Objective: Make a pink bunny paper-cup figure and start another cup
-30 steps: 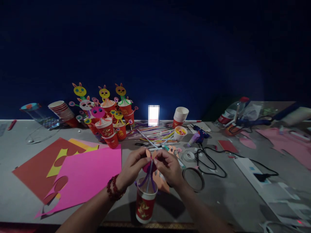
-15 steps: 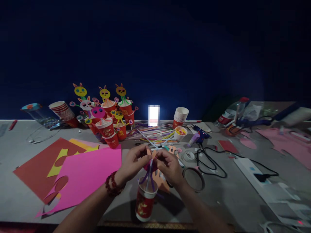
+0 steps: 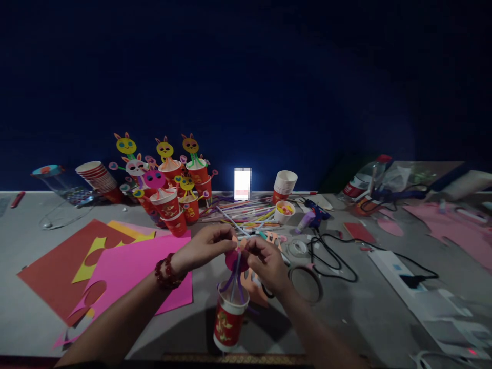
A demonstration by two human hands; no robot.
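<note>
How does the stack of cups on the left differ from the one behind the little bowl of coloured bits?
The left stack leans over, while the right stack stands nearly upright. The left stack looks longer, the right stack shorter. Both are nested cups, white inside, with red on the outside.

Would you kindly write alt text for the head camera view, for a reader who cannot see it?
The left hand and right hand hold a pink disc with orange ears above a red cup, purple strips running down into it. Behind stand rabbit figures in other cups; coloured paper lies left, a power strip right.
</note>
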